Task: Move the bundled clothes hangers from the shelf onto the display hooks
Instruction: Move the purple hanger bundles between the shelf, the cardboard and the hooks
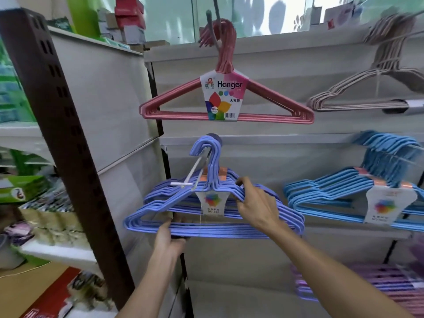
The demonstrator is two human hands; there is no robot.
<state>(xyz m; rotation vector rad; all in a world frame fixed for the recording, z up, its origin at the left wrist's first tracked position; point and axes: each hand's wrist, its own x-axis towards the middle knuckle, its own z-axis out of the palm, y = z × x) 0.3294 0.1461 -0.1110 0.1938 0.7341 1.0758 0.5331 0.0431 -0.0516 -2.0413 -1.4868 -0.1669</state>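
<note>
Both hands grip the purple bundle: the left hand under its bottom bar, the right hand on a shoulder, steadying it (necks already over the hook).

Two bare forearms in view, no sleeves showing on either up to the frame edge. Left hand & right hand: no gloves, no rings, no watch or wristband visible; nails short as far as can be told, though the pic is a bit soft there. Rest of the person is out of shot, so nothing to say re clothing.
</note>
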